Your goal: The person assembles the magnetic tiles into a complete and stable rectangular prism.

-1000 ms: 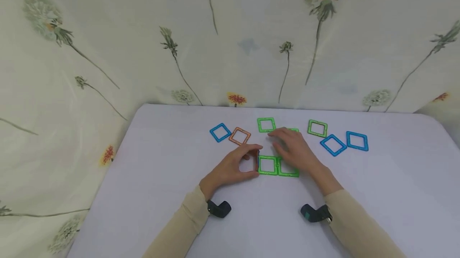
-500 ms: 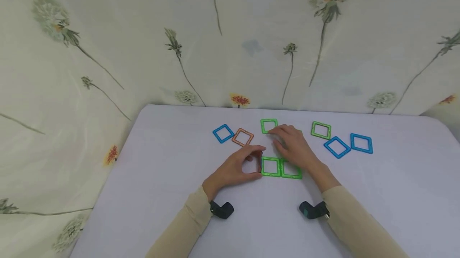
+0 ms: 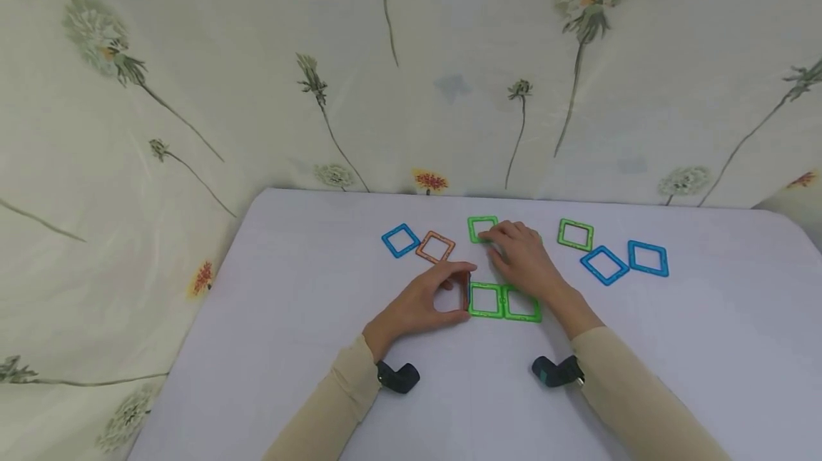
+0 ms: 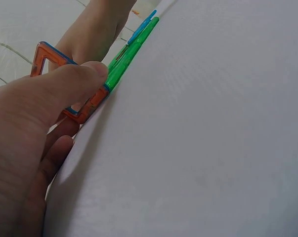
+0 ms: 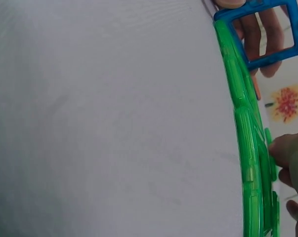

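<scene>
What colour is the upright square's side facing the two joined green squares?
Blue; that side of the upright square shows best in the right wrist view.

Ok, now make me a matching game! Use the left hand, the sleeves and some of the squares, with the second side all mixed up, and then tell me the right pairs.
Things:
1. Left hand
2. Front green squares
3. Flat orange square
4. Sleeves

Matches:
A. Lying just beyond the left hand
B. Beige
C. Holding an orange-and-blue piece on its edge
D. Joined edge to edge in a row

Right pairs: 1-C, 2-D, 3-A, 4-B
</scene>
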Demonstrator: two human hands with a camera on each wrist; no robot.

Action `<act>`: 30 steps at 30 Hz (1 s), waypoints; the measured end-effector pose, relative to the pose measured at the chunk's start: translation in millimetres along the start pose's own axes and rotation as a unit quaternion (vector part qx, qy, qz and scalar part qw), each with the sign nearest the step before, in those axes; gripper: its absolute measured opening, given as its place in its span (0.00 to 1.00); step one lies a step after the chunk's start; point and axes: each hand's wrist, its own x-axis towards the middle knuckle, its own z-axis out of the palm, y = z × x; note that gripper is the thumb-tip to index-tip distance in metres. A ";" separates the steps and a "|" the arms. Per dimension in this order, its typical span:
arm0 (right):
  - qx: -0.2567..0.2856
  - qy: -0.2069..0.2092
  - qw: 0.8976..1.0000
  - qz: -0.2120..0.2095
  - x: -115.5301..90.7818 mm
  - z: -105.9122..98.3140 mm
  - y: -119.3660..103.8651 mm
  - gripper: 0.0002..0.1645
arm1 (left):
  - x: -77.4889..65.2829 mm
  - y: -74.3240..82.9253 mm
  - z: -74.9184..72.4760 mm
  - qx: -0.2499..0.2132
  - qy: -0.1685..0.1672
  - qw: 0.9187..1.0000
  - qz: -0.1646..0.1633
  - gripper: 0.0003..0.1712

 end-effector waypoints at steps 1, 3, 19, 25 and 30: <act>0.000 0.001 1.000 -0.001 0.2 0.3 0.1 0.17 | 0.1 0.1 0.1 0.000 0.000 1.000 0.000 0.42; 0.000 0.004 1.000 -0.001 0.2 1.1 0.8 0.16 | 0.1 0.7 0.0 -0.001 0.000 1.000 0.000 0.42; 0.004 0.014 1.000 0.007 1.3 4.1 -1.7 0.06 | -0.3 -0.8 0.6 0.005 0.010 1.000 0.013 0.42; 0.007 0.005 1.000 0.002 -0.5 2.4 -3.0 0.06 | -0.8 -2.4 1.8 0.001 0.009 1.000 0.009 0.42; 0.014 0.005 1.000 -0.003 -1.7 1.0 -6.0 0.06 | -0.7 -3.1 1.8 0.005 0.008 1.000 0.010 0.42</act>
